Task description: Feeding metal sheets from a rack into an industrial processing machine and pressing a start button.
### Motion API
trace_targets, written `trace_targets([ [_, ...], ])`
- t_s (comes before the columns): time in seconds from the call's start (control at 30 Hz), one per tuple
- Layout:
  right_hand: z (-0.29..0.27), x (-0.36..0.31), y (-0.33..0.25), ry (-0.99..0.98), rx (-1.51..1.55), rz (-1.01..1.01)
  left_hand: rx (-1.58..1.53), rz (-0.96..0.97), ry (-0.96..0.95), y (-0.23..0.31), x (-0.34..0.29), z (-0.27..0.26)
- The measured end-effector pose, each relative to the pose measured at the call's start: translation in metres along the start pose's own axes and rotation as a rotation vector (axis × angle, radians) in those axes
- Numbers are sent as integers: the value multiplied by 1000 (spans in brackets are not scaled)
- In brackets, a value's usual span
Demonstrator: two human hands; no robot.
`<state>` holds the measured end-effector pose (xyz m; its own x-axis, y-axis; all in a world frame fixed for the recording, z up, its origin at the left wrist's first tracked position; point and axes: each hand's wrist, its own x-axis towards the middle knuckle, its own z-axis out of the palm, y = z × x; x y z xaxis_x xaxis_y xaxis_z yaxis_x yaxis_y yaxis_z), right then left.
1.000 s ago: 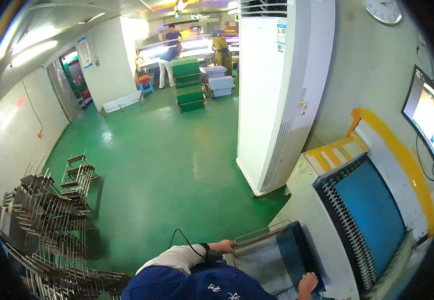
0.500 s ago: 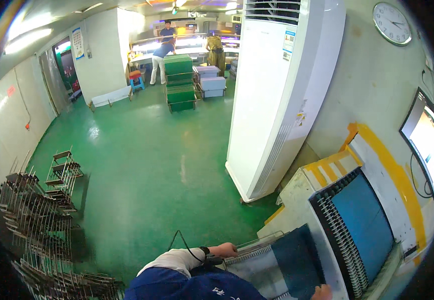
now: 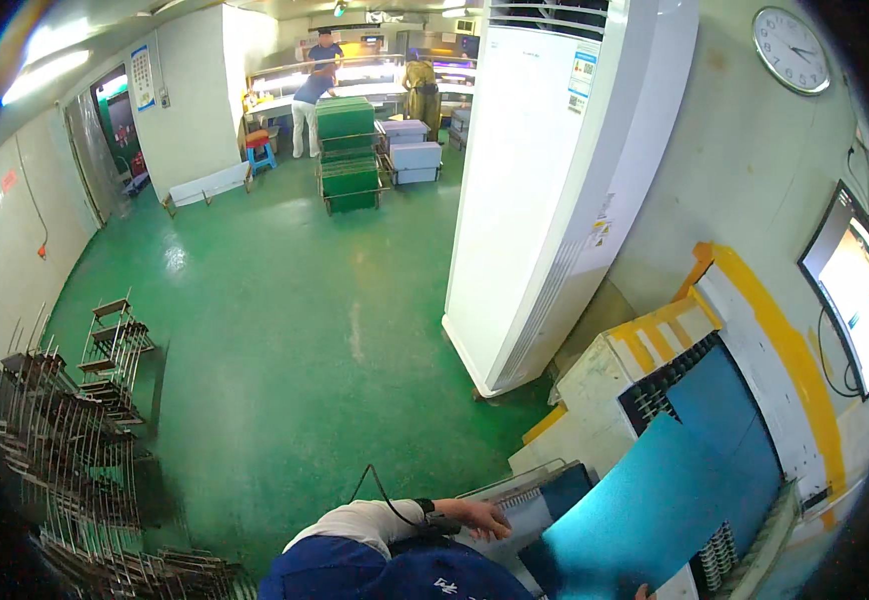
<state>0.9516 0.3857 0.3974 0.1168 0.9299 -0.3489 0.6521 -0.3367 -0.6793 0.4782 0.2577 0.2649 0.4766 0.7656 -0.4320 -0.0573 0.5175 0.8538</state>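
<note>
My right hand [image 3: 644,592] shows only at its fingertips on the lower edge, closed on the near edge of a flat blue panel [image 3: 625,500]. The panel slants over the roller conveyor [image 3: 720,560] and hides part of its rollers. Another blue panel [image 3: 715,390] lies on the conveyor beyond it. My left hand [image 3: 485,518] hangs free of the held panel, fingers slightly bent and apart, above a slotted rack [image 3: 515,490]. A dark blue panel [image 3: 567,488] shows in that rack.
A tall white air conditioner [image 3: 535,220] stands ahead of the conveyor. Metal racks [image 3: 65,440] crowd the left side. Farther off are a cart of green panels [image 3: 347,150], grey boxes [image 3: 415,160] and people at a lit bench. A screen [image 3: 850,280] hangs at right.
My right hand has brought a blue panel up from the rack and over the conveyor rollers. My left hand has come off the rack's edge and moved slightly right and down.
</note>
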Motion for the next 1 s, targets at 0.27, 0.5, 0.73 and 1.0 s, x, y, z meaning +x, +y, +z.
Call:
trace_targets([
  [0.27, 55, -55, -69, -63, 163, 95, -239, 54, -103, 18, -40, 9],
  [0.5, 79, -73, -80, -75, 245, 137, -573, 295, -85, 37, -78, 20],
  [0.73, 96, -84, -85, -35, 277, 181, -647, 314, -130, 24, -86, 20],
  [1.0, 96, -92, -107, -12, 560, 183, -764, 354, -31, 54, -89, 22],
])
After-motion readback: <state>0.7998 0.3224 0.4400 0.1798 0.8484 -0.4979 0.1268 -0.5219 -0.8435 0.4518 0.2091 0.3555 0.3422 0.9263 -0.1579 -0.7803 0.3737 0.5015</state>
